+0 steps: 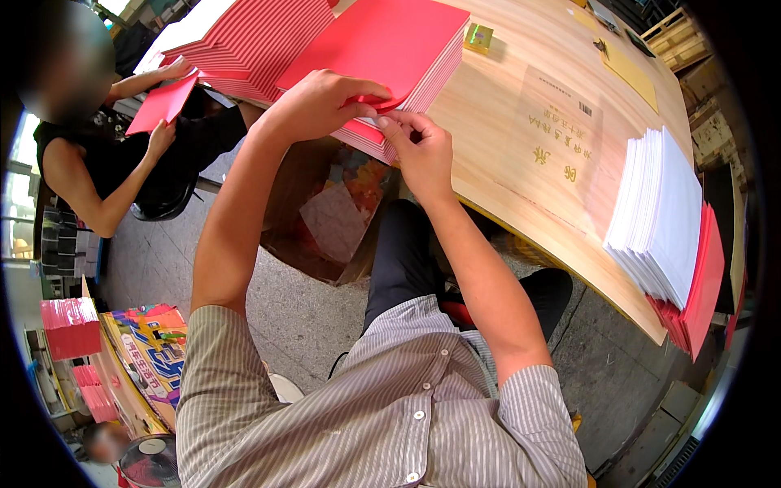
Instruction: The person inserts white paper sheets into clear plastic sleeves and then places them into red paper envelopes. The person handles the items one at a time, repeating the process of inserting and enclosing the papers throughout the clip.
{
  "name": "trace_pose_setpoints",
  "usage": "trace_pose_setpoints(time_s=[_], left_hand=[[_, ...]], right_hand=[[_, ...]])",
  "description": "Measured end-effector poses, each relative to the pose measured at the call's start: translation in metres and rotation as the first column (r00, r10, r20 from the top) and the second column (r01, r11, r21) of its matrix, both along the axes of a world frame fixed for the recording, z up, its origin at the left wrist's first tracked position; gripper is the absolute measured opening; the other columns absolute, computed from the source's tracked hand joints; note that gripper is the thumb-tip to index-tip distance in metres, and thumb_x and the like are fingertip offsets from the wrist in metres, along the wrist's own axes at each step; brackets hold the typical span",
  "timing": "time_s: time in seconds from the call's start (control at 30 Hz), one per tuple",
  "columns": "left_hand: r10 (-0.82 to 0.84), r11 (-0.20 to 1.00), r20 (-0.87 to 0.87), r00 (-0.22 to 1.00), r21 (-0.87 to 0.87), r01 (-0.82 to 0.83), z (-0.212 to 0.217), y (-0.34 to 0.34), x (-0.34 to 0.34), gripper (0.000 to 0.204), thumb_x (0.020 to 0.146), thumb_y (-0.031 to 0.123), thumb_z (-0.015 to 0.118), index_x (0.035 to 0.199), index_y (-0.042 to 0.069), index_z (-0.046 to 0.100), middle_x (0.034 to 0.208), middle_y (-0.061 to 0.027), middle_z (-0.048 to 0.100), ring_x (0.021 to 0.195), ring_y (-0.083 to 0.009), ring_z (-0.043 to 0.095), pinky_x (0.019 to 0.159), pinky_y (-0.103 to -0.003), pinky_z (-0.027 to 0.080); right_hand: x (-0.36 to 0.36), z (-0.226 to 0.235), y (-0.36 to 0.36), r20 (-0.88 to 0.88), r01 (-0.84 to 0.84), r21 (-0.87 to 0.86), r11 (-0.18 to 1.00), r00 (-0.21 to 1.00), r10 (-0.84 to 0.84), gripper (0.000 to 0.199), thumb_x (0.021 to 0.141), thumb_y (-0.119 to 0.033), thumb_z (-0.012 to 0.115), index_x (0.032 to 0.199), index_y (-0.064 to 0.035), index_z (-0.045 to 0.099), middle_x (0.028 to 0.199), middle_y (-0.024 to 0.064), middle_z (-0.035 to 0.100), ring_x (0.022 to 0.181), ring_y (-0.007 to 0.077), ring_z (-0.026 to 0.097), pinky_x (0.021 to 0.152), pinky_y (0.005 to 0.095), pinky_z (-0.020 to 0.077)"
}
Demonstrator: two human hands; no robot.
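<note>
A thick stack of red-covered sheets or booklets [378,45] lies at the table's near left edge. My left hand [329,102] bends over its near corner, fingers curled around the lifted corner of the top red cover. Close beside it, my right hand [421,154] is closed in a pinch at the same corner, with thumb and forefinger together. A small whitish bit shows by its thumb, but what the fingers hold is too small to make out. White page edges show below the raised cover.
More red stacks [256,41] stand to the left, where another person holds a red cover [163,106]. Under the table edge is an open cardboard box [281,236] with paper scraps. White sheets [655,215] and red covers [700,285] lie at the right. A small yellow-green box [478,38] sits beyond the stack.
</note>
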State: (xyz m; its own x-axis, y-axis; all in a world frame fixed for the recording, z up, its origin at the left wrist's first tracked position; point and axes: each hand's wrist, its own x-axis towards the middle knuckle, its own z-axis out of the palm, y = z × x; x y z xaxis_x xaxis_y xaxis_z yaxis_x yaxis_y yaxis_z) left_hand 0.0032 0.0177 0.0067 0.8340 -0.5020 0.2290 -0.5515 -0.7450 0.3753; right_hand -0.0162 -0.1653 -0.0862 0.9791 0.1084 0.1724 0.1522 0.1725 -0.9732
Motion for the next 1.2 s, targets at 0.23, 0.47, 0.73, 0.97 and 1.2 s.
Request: trace_pose_setpoints(time_s=[0.23,0.47,0.73,0.97,1.2], left_hand=[[0.025,1.0,-0.002,1.0,0.011,-0.025,-0.002,0.002,-0.001,0.029,0.087,0.013,0.073,0.116,0.009,0.073,0.094,-0.0149,0.074,0.081,-0.0301,0.071,0.075,-0.037,0.056],[0.11,0.991,-0.114,0.987,0.084,-0.101,0.005,-0.003,-0.003,0.035,0.088,0.01,0.072,0.122,0.011,0.072,0.117,-0.0096,0.073,0.095,-0.0238,0.072,0.084,-0.035,0.058],[0.019,0.999,0.017,1.0,-0.039,-0.019,-0.004,0.001,0.0,0.029,0.086,0.01,0.072,0.115,0.007,0.073,0.094,-0.0145,0.074,0.083,-0.0295,0.072,0.074,-0.036,0.056],[0.036,0.998,0.029,0.999,-0.059,-0.035,-0.004,0.0,-0.002,0.027,0.086,0.008,0.071,0.113,0.007,0.074,0.094,-0.0138,0.074,0.082,-0.028,0.072,0.073,-0.036,0.056],[0.147,0.988,-0.114,0.983,0.061,-0.141,0.007,-0.009,-0.009,0.036,0.093,0.007,0.064,0.129,0.007,0.061,0.116,-0.0124,0.073,0.095,-0.0288,0.073,0.081,-0.039,0.058]], right_hand=[[0.001,0.004,0.001,-0.095,-0.022,0.114,0.993,0.995,0.033,0.023,0.093,-0.019,0.071,0.09,0.0038,0.073,0.069,-0.0044,0.056,0.063,0.0036,0.046,0.054,0.0237,0.0369],[0.002,0.004,0.0,-0.151,-0.036,0.158,0.987,0.987,0.06,0.022,0.093,-0.018,0.071,0.091,0.0037,0.073,0.07,-0.0056,0.055,0.064,0.0032,0.046,0.055,0.0226,0.0364],[0.003,0.003,0.001,-0.11,-0.047,0.136,0.99,0.992,0.062,0.019,0.09,-0.014,0.073,0.092,0.0045,0.074,0.067,-0.0047,0.055,0.062,0.0037,0.046,0.054,0.0232,0.0381],[0.004,0.002,0.003,-0.059,-0.029,0.081,0.996,0.998,0.034,0.017,0.089,-0.012,0.073,0.091,0.0048,0.075,0.062,-0.0033,0.054,0.058,0.0044,0.047,0.053,0.0241,0.0386],[0.004,0.001,0.001,-0.09,-0.021,0.061,0.998,0.996,0.026,0.018,0.088,-0.011,0.073,0.092,0.0057,0.074,0.062,-0.0024,0.055,0.058,0.0051,0.048,0.053,0.0248,0.0396]])
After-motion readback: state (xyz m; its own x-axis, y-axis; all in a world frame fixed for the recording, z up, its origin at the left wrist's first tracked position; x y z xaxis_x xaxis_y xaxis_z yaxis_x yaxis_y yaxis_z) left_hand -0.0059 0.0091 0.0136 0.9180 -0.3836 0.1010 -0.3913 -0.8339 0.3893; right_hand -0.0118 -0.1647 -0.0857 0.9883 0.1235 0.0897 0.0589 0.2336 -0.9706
